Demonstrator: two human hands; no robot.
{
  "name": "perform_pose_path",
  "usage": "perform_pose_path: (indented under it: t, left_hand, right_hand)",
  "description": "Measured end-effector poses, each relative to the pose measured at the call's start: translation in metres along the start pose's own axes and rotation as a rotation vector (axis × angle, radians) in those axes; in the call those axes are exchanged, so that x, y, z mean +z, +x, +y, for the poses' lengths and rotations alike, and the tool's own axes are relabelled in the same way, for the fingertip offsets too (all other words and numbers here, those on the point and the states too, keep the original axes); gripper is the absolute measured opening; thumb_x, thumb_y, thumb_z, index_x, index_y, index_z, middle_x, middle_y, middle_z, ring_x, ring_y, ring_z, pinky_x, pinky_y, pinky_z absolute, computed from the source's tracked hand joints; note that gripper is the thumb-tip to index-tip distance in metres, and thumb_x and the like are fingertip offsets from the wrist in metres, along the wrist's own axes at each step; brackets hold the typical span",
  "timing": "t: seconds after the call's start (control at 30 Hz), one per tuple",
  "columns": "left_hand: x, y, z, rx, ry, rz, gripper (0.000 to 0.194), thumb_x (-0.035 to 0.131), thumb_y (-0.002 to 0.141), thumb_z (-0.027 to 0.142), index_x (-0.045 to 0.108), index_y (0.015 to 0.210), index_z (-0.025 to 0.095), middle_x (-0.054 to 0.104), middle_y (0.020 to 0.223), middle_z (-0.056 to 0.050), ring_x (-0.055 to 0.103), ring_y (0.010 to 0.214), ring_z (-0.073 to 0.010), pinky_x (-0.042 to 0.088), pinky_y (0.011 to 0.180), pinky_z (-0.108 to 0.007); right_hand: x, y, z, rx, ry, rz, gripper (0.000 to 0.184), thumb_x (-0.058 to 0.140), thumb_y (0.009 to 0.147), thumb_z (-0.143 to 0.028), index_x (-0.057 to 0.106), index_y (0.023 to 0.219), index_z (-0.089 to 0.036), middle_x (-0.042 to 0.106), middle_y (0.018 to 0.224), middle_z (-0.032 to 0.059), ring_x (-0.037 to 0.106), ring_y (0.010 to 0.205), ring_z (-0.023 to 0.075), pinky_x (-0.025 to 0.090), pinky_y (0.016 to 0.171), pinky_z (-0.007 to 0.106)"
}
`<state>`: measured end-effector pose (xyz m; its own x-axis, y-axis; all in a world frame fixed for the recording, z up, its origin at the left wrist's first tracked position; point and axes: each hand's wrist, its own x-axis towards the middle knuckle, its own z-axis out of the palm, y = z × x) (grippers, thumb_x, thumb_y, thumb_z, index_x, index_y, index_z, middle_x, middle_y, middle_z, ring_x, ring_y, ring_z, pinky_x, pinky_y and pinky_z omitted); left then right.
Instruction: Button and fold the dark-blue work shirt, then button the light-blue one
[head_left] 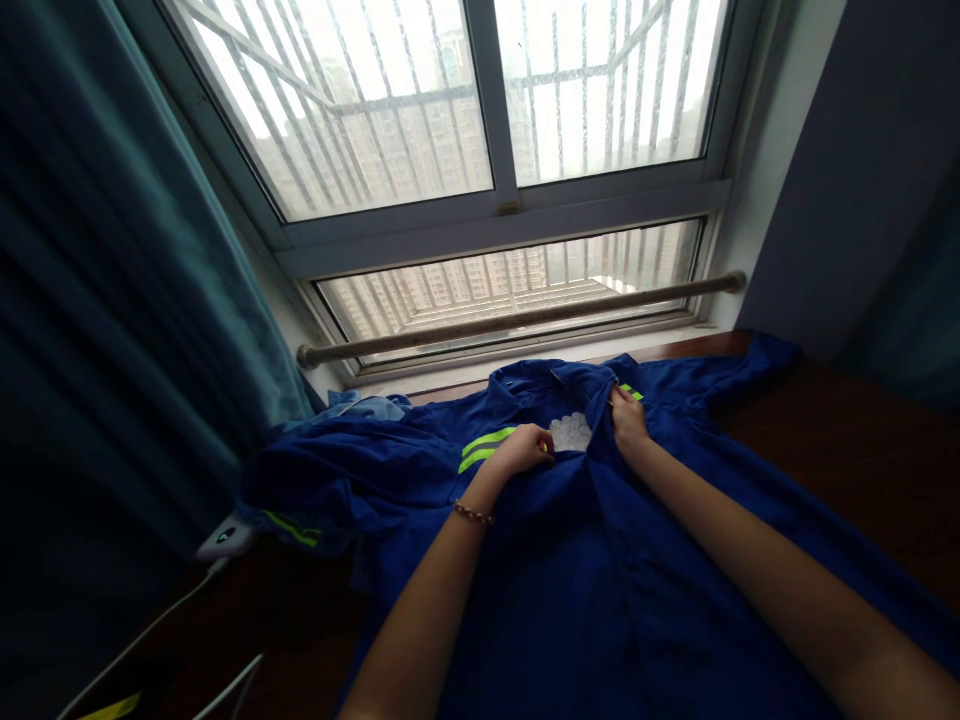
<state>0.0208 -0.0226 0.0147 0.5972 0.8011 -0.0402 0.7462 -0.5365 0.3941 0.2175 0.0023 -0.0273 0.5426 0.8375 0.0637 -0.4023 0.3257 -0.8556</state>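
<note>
A blue work jacket (570,570) with neon yellow-green stripes (484,447) lies spread flat on a dark wooden surface, collar toward the window. My left hand (525,447) pinches the left front edge of the jacket near the chest opening, fingers closed on the cloth. My right hand (626,415) grips the right front edge just below the collar (555,378). Between the two hands a patch of white lining (571,431) shows. A beaded bracelet (473,514) circles my left wrist.
A barred window (480,130) with a horizontal metal rail (517,318) runs behind the jacket. A teal curtain (112,270) hangs at left. A white charger block (225,537) with a cable lies at the lower left. Dark wood (840,450) shows at right.
</note>
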Motion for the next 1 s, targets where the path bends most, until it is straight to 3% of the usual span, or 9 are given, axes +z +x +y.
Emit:
perform_pose_path:
  t: [0.17,0.27,0.33,0.47,0.63,0.73,0.87,0.93,1.0]
  left_hand:
    - [0.001,-0.003,0.011,-0.138,0.204,0.290,0.016,0.051,0.075,0.019,0.065,0.082,0.019,0.057,0.091,-0.009,0.053,0.089,-0.0247,0.039,0.073,-0.034]
    - [0.005,-0.004,0.025,-0.165,0.281,0.450,0.021,0.045,0.077,0.015,0.065,0.082,0.019,0.057,0.090,-0.009,0.053,0.086,-0.0218,0.039,0.071,-0.032]
    - [0.009,-0.003,0.035,-0.081,0.139,0.433,0.020,0.045,0.079,0.018,0.065,0.082,0.017,0.059,0.087,-0.007,0.054,0.079,-0.0175,0.039,0.069,-0.027]
    - [0.019,0.003,0.048,0.107,-0.291,0.211,0.024,0.055,0.074,0.036,0.066,0.076,0.015,0.062,0.070,-0.002,0.054,0.065,-0.0129,0.038,0.061,-0.023]
    - [0.028,0.012,0.037,-0.115,-0.790,0.147,0.013,0.065,0.062,0.025,0.063,0.063,0.012,0.053,0.052,0.003,0.045,0.049,-0.0080,0.033,0.050,-0.021]
    - [0.026,0.015,0.028,-0.272,-1.096,0.149,0.008,0.064,0.063,0.021,0.062,0.065,0.013,0.051,0.051,0.003,0.043,0.047,-0.0064,0.033,0.047,-0.019]
    - [0.022,0.016,0.021,-0.326,-1.209,0.189,0.008,0.059,0.069,0.020,0.059,0.066,0.013,0.054,0.055,0.001,0.048,0.051,-0.0078,0.039,0.051,-0.021]
    - [0.021,0.016,0.019,-0.345,-1.253,0.199,0.009,0.056,0.071,0.018,0.057,0.064,0.012,0.055,0.055,0.001,0.049,0.052,-0.0084,0.041,0.054,-0.021]
    - [0.021,0.016,0.019,-0.373,-1.283,0.208,0.012,0.053,0.073,0.014,0.054,0.061,0.012,0.055,0.054,0.000,0.049,0.052,-0.0087,0.041,0.055,-0.022]
  right_hand:
    - [0.005,-0.006,0.002,0.070,0.061,-0.023,0.018,0.061,0.064,-0.032,0.061,0.075,-0.017,0.064,0.061,-0.0004,0.060,0.056,0.0140,0.050,0.052,0.024]
    - [0.004,-0.003,0.000,0.083,0.066,-0.005,0.017,0.062,0.065,-0.031,0.061,0.074,-0.017,0.064,0.059,-0.0003,0.061,0.057,0.0150,0.051,0.053,0.025]
    - [0.003,0.001,-0.003,0.079,0.056,0.021,0.016,0.063,0.065,-0.031,0.060,0.072,-0.017,0.063,0.057,-0.0008,0.061,0.057,0.0154,0.051,0.053,0.026]
    - [0.001,0.006,-0.007,0.067,-0.012,0.033,0.014,0.062,0.064,-0.029,0.059,0.069,-0.016,0.061,0.054,-0.0004,0.060,0.053,0.0157,0.051,0.050,0.027]
    - [0.008,-0.002,-0.023,0.029,-0.165,-0.039,0.017,0.064,0.057,-0.016,0.060,0.073,-0.014,0.061,0.060,0.0015,0.057,0.051,0.0146,0.049,0.051,0.027]
    - [0.013,-0.021,-0.041,-0.210,-0.339,-0.116,0.030,0.065,0.057,-0.013,0.061,0.086,-0.016,0.061,0.084,0.0039,0.057,0.066,0.0141,0.048,0.063,0.027]
    - [0.017,-0.054,-0.050,-0.714,-0.782,-0.583,0.015,0.053,0.074,-0.013,0.062,0.084,-0.020,0.058,0.084,0.0041,0.055,0.073,0.0153,0.045,0.071,0.029]
    - [0.014,-0.067,-0.044,-0.785,-0.872,-0.700,0.015,0.048,0.078,-0.013,0.062,0.080,-0.020,0.059,0.080,0.0039,0.055,0.075,0.0164,0.045,0.071,0.030]
    - [0.009,-0.073,-0.036,-0.816,-0.875,-0.670,0.016,0.047,0.080,-0.015,0.062,0.082,-0.021,0.059,0.084,0.0049,0.055,0.080,0.0175,0.045,0.074,0.031]
